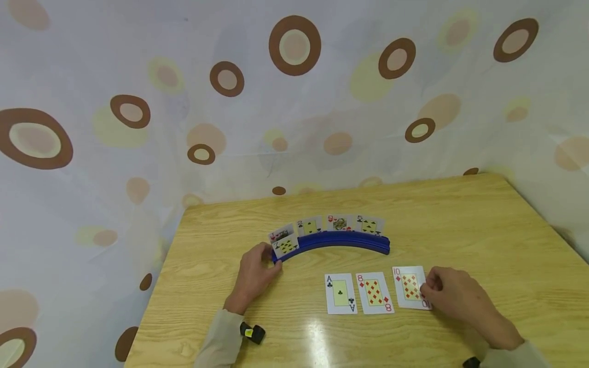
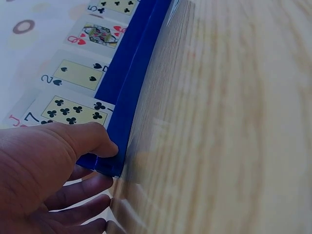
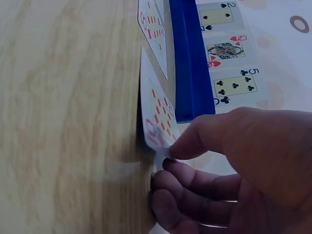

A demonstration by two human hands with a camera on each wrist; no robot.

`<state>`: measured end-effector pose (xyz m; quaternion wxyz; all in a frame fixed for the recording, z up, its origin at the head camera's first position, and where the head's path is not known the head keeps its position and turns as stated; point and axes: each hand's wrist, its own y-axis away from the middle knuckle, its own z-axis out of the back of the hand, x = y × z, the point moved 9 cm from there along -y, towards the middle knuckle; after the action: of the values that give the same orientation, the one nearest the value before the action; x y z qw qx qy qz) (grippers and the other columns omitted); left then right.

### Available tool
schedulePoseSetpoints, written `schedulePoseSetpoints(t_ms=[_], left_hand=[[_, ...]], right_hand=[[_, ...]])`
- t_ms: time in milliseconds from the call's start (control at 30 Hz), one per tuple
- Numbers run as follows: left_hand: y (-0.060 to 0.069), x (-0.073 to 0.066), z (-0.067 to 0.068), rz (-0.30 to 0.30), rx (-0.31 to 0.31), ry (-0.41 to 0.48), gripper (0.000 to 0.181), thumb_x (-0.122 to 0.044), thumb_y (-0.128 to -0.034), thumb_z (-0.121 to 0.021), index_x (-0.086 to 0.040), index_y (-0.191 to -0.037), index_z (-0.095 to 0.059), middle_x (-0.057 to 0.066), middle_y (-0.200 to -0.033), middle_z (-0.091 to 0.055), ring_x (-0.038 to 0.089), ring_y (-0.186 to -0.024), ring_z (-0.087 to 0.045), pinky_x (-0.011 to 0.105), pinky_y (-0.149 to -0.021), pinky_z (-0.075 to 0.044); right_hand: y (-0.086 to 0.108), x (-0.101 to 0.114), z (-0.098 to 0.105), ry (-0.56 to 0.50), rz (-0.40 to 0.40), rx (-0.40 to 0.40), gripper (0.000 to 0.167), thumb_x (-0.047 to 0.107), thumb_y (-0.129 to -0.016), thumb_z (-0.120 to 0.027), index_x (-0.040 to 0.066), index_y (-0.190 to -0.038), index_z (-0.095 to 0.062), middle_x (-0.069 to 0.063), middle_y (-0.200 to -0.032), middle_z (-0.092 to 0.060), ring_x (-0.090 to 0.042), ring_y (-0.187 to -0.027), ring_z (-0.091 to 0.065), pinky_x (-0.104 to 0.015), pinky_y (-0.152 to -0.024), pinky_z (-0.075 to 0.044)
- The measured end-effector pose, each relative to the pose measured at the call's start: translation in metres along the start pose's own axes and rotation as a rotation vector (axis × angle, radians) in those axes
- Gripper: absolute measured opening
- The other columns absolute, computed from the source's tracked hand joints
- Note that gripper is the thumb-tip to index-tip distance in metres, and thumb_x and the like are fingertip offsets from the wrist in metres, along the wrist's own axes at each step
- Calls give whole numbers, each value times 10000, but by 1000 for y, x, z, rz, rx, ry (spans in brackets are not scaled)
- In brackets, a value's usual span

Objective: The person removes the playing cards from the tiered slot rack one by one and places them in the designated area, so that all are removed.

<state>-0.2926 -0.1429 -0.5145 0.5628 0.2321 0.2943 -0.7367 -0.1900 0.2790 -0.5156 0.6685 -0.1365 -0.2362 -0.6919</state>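
Note:
My right hand (image 1: 462, 299) pinches the edge of the ten of diamonds (image 1: 409, 286) between thumb and fingers; in the right wrist view that card (image 3: 158, 112) tilts, its near edge raised off the table. With thumb in front and fingers round the end, my left hand (image 1: 254, 273) grips the left end of a curved blue card holder (image 1: 340, 238). Held in it are the seven of clubs (image 2: 68, 109) in front of a jack (image 1: 281, 233), the two of spades (image 2: 80, 73), the queen of hearts (image 2: 97, 36) and the five of clubs (image 3: 235, 87).
An ace of clubs (image 1: 340, 294) and an eight of diamonds (image 1: 375, 293) lie face up on the wooden table (image 1: 483, 230), left of the ten. A patterned cloth (image 1: 322, 112) hangs behind the table and along its sides.

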Motion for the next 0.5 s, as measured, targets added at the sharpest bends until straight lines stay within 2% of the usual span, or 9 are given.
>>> schedulePoseSetpoints(t_ms=[200, 500], left_hand=[[-1, 0, 1, 7, 7, -1, 265, -126, -952, -811, -33, -1182, -718, 89, -1064, -766, 193, -973, -686, 427, -942, -559], [1, 1, 0, 26, 14, 9, 282, -136, -953, -810, -32, -1198, -717, 91, -1076, -765, 193, -983, -681, 448, -963, -554]], right_hand=[[-2, -2, -4, 6, -16, 31, 171, 223, -966, -746, 122, -865, -651, 30, -735, -609, -152, -649, -503, -246, -560, -344], [-3, -2, -4, 18, -42, 22, 233, 251, -953, -793, 122, -865, -620, 23, -716, -596, -155, -642, -498, -257, -556, -328]])
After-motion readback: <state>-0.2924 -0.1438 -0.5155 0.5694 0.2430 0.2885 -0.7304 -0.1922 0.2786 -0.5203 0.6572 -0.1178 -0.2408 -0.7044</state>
